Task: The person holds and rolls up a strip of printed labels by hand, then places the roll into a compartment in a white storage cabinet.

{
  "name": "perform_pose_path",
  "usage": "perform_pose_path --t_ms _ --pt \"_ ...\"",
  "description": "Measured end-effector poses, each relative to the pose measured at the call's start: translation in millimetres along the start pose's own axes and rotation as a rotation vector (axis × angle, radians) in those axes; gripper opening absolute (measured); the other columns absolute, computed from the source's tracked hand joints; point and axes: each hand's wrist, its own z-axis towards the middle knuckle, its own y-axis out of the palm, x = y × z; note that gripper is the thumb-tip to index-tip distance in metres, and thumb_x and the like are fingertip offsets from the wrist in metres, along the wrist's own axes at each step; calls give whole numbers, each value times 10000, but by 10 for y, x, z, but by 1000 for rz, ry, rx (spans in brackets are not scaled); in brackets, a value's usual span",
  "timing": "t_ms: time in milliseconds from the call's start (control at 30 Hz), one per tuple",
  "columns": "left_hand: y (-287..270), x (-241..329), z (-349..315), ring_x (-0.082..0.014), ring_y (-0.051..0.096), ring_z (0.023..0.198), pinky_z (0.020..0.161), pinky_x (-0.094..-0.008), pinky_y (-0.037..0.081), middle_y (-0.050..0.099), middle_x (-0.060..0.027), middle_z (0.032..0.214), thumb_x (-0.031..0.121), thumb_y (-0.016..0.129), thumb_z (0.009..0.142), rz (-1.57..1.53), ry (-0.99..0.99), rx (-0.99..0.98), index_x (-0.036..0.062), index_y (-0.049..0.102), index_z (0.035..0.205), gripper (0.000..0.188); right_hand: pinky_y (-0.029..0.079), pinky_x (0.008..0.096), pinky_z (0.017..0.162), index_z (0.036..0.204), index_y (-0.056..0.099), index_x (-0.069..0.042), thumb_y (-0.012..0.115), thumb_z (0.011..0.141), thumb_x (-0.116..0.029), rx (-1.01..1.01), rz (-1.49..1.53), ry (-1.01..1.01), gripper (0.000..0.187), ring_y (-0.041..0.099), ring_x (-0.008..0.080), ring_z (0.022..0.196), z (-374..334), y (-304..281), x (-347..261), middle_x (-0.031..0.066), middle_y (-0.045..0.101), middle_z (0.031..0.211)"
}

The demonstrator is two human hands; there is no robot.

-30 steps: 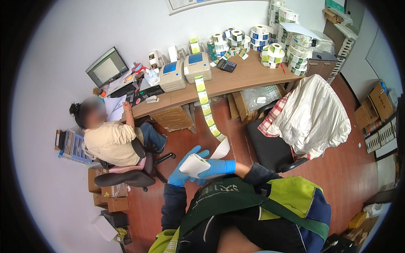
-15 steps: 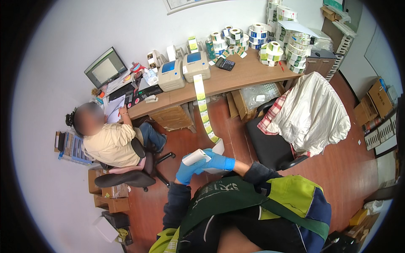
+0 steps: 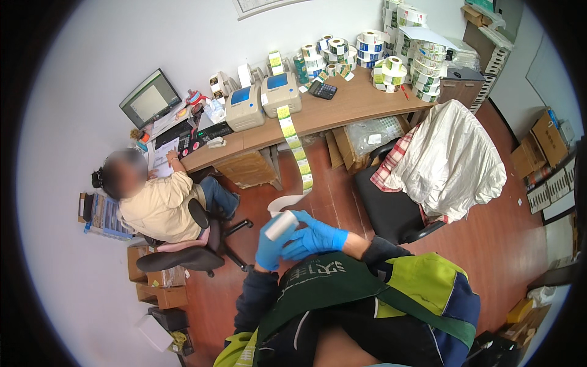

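My left hand (image 3: 269, 246), in a blue glove, is closed around a small white roll of label paper (image 3: 282, 226). A long strip of green and yellow labels (image 3: 295, 150) hangs from the front of a label printer (image 3: 281, 96). Its lower end curls leftward just above the roll, showing white backing. Beside the roll is my right hand (image 3: 318, 236), gloved in blue too, its fingers apart and partly stretched toward my left hand. Whether its fingertips touch the roll is hard to tell.
A desk (image 3: 361, 101) carries a second printer (image 3: 246, 109), a calculator (image 3: 323, 90), a monitor (image 3: 151, 98) and stacked label rolls (image 3: 426, 72). At left a co-worker (image 3: 162, 202) sits holding papers. To my right stands a black chair (image 3: 388, 205) draped with white cloth (image 3: 455, 162).
My right hand has loosened from the roll and spread its fingers. The roll has tilted more upright in my left hand. The strip's white lower end has swung from right to left.
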Motion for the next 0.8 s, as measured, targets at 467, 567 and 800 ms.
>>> perform_pose_path --t_ms 467,567,800 --pt "336 472 -260 -159 621 987 883 -293 484 674 -111 1087 51 578 922 -142 -84 -126 -9 636 1160 253 524 320 744 1221 553 -46 599 921 -174 101 260 14 330 628 173 778 551 -688 -479 89 615 1214" --pt "329 527 -328 -194 628 1041 939 -312 471 674 -135 1115 59 567 926 -168 -34 -147 -27 635 1146 246 514 342 850 1274 523 -17 593 912 -144 131 205 -120 390 635 221 928 657 -936 -580 120 603 1231" --pt "201 623 -592 -304 622 1112 1005 -373 450 669 -196 1112 92 633 871 -464 -162 -208 -59 649 1023 216 479 426 992 1321 462 -2 652 872 -98 299 198 -332 497 576 335 1142 597 -1086 -1059 198 573 1260"
